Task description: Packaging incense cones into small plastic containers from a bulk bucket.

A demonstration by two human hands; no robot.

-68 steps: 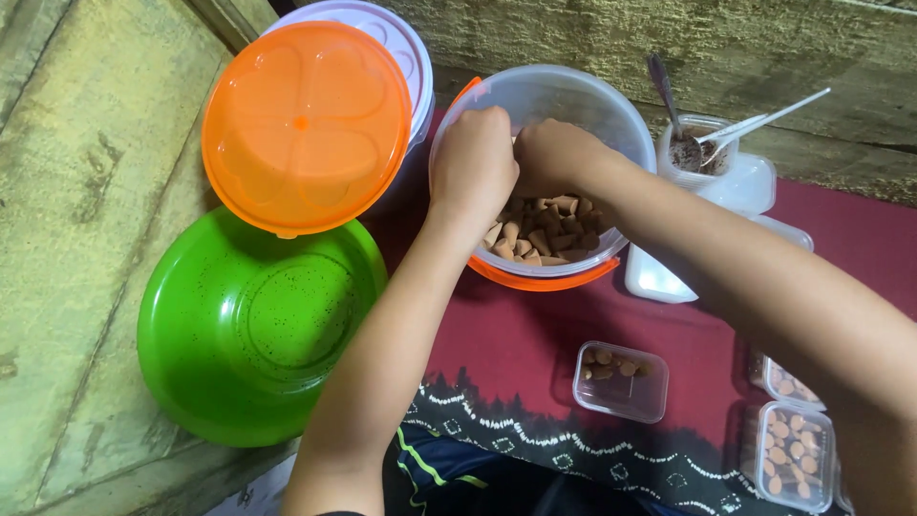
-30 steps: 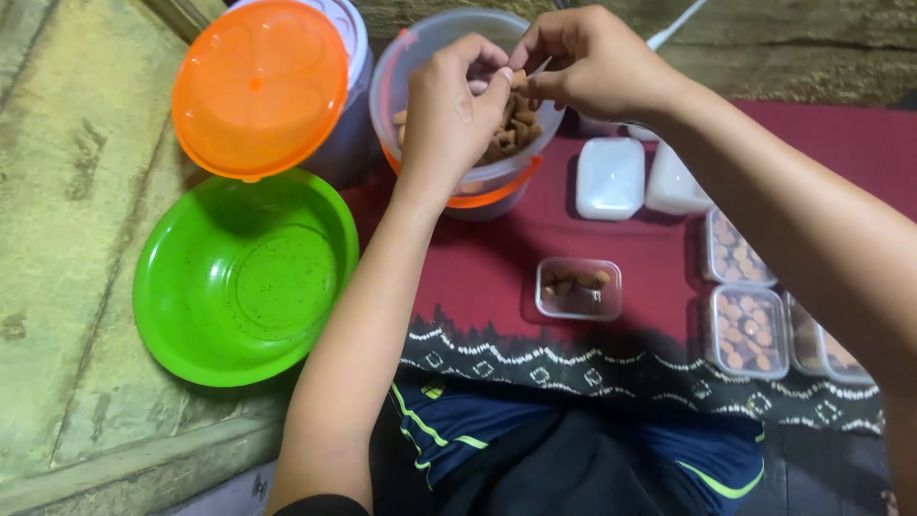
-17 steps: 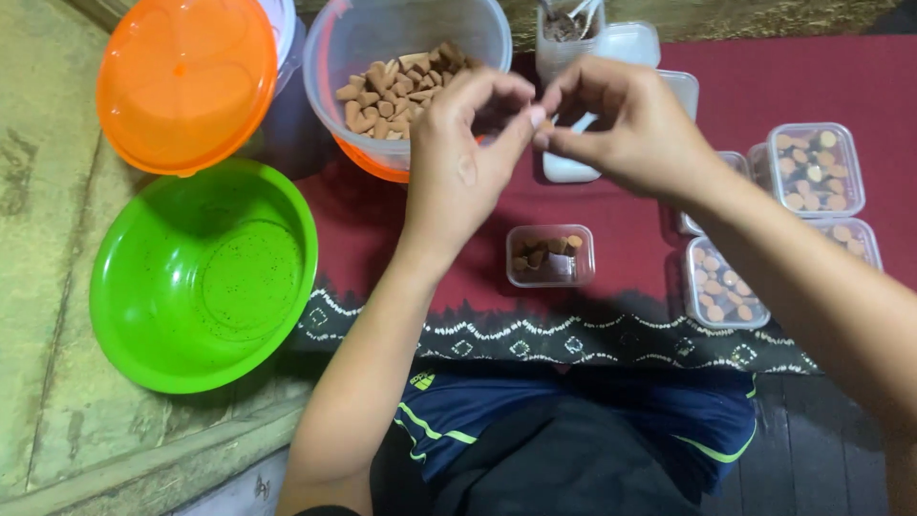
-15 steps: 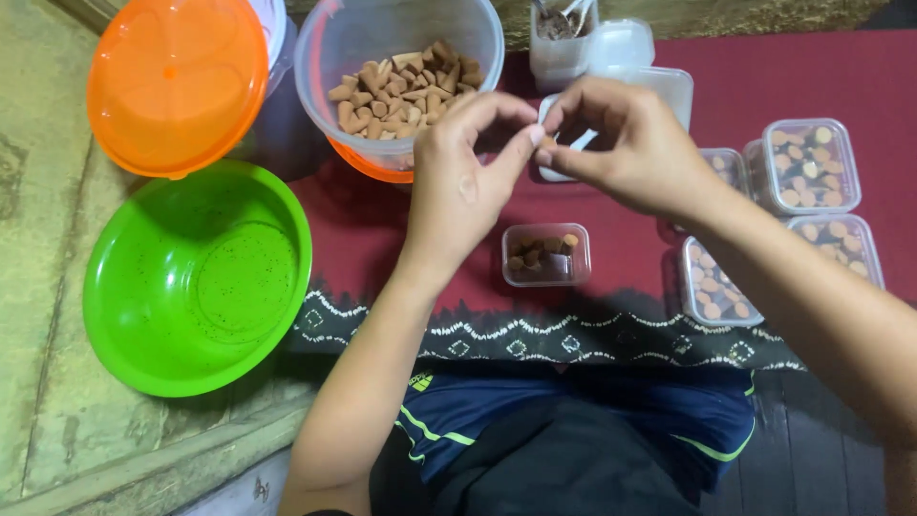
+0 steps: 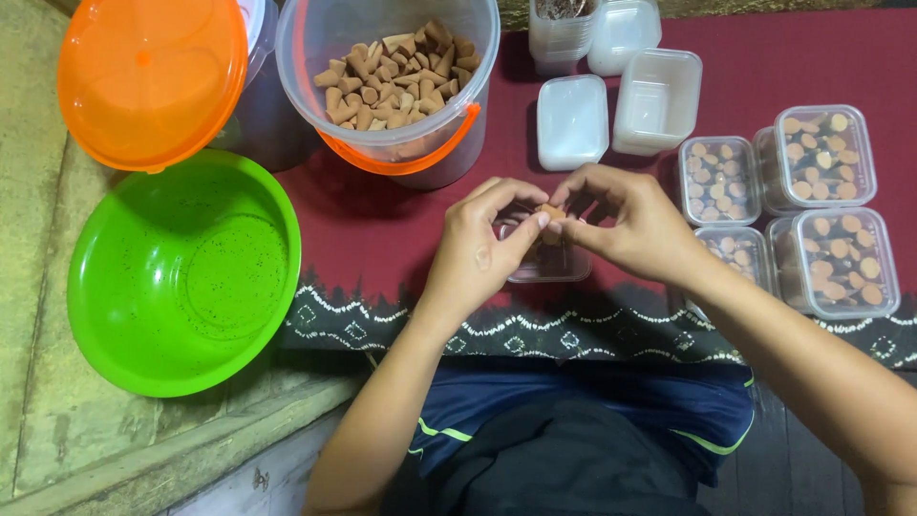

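My left hand and my right hand meet over a small clear plastic box on the dark red cloth. Their fingertips pinch one small brown cone together, just above the box. What lies inside the box is hidden by the hands. Behind them stands a clear bucket with an orange handle, half full of brown cones.
A green bowl sits at the left, an orange lid behind it. Empty clear boxes and a white lid stand at the back. Several filled, closed boxes of cones are stacked at the right.
Both hands came back from the bucket toward me and down to the small box, carrying cones. The camera tilted down with them.
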